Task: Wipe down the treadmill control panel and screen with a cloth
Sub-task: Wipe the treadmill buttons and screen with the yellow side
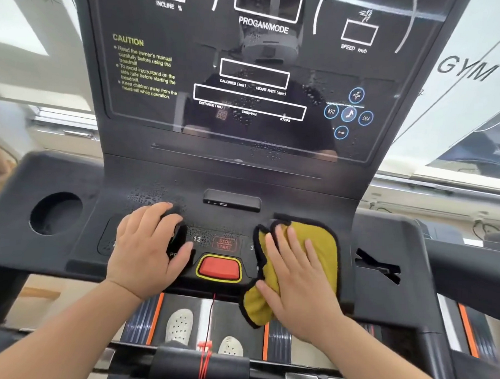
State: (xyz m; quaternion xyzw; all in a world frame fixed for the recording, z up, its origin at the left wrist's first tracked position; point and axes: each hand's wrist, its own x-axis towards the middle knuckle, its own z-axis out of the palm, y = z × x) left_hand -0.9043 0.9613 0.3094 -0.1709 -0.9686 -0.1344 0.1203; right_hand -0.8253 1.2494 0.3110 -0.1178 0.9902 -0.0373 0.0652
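The black treadmill control panel (231, 185) lies in front of me, speckled with water droplets. Above it rises the dark glossy screen (247, 83) with white display boxes and droplets. A yellow cloth (323, 244) with black edging lies on the panel's right side. My right hand (293, 280) presses flat on the cloth, fingers spread. My left hand (148, 250) rests on the panel's left buttons, fingers curled over a dark raised part; whether it grips anything I cannot tell. A red stop button (219, 267) sits between my hands.
A round cup holder (56, 213) is sunk into the console's left wing, a slot (378, 266) in the right wing. A red safety cord (208, 330) hangs down to the front bar. Below are the belt and my white shoes (179, 325).
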